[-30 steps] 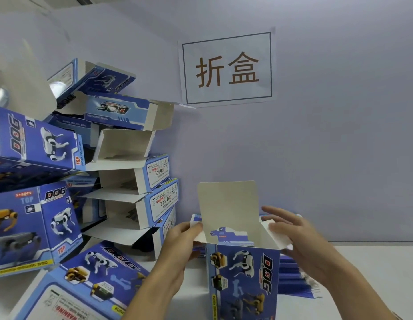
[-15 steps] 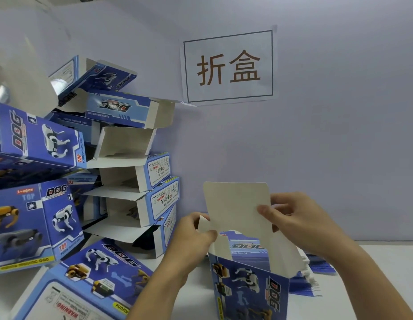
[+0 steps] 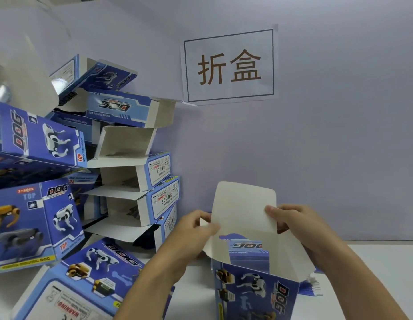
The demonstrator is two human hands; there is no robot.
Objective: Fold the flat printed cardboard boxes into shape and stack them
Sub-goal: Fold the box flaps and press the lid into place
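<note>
1. The pale wall [image 3: 328, 146] fills most of what you see, and a white paper sign [image 3: 228, 66] with two brown characters in a dark frame is fixed to it above your hands.
2. To your left rises the pile of folded boxes [image 3: 122, 158] — blue printed cartons with robot dogs and "DOG" lettering, stacked unevenly against the wall, several with their white end flaps hanging open toward you.
3. One more folded carton [image 3: 90, 280] lies tilted at the foot of that pile, touching your left forearm, its "WARNING" panel facing up.
4. The white worktop [image 3: 385, 257] shows to the right of your arms.
5. The box in hand [image 3: 254, 289] stands upright on the worktop just in front of you, its top open and its tall white lid flap [image 3: 243, 211] raised between your hands.
6. Behind it, flat blue blanks [image 3: 310, 285] peek out low at its right side.
7. Your right hand [image 3: 300, 229] pinches the lid flap's right edge — thumb on the near face, fingers behind.
8. Your left hand [image 3: 191, 236] has its grip curled on the small side flap at the box's left top corner.
</note>
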